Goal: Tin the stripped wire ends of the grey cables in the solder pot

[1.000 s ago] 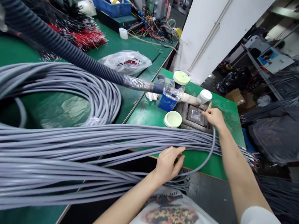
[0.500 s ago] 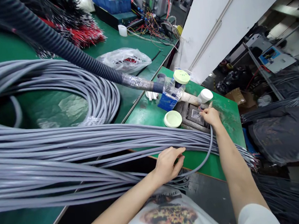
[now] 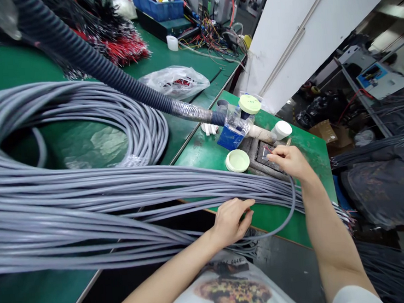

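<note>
My right hand [image 3: 291, 163] pinches the end of a grey cable [image 3: 292, 210], with thin stripped wires [image 3: 268, 149] sticking out past the fingertips. Those wire tips are over the shiny square surface of a small dark solder pot [image 3: 266, 169]; whether they touch it I cannot tell. The cable loops down from this hand and runs back beneath my left hand [image 3: 231, 221]. That left hand lies over the near edge of a long grey cable bundle [image 3: 176, 183], index finger stretched out and thumb apart from it. Its other fingers are partly hidden.
A ribbed suction hose [image 3: 113, 74] crosses above the table to a nozzle beside the pot. Around it stand a pale dish [image 3: 237, 161], a blue box [image 3: 229, 137], a yellow-lidded jar [image 3: 249, 104] and a white cup [image 3: 281, 129]. Coiled cable [image 3: 144, 123] lies left.
My right hand has shifted left and slightly down, bringing the wire tips over the pot's shiny surface. My left hand has stayed in place. The whole view has moved slightly.
</note>
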Demonstrator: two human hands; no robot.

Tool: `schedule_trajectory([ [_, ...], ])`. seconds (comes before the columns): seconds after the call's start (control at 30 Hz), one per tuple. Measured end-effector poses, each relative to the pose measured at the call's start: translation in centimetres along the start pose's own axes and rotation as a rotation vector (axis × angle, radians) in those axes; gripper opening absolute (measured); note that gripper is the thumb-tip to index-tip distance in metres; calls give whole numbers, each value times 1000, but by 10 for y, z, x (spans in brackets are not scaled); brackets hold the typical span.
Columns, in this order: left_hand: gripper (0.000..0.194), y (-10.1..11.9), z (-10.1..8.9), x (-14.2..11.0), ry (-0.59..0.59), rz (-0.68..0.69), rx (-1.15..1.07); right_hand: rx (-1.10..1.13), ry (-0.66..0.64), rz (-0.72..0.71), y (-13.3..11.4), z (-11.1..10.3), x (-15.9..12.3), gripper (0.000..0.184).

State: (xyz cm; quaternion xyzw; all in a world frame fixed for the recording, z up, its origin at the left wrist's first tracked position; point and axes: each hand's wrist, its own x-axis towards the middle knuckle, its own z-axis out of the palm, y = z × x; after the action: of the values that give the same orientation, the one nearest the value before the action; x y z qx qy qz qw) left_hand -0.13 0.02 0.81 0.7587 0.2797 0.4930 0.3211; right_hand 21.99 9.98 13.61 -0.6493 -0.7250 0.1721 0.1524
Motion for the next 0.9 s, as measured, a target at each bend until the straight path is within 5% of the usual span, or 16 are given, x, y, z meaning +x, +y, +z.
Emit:
schedule_trajectory([
  [0.23,29,1,-1,1,-5,7,25,-189,-110,-82,-47,38,32,26],
  [0.57,29,-1,0,0,7,20,51,-479,-215,19,-51,68,53,20],
  [0.7,29,-1,0,0,5,23,53,-474,-207,24,-51,58,53,22],
  [0.9,28,-1,-2,0,1,28,43,-255,-143,83,-15,7,31,36],
])
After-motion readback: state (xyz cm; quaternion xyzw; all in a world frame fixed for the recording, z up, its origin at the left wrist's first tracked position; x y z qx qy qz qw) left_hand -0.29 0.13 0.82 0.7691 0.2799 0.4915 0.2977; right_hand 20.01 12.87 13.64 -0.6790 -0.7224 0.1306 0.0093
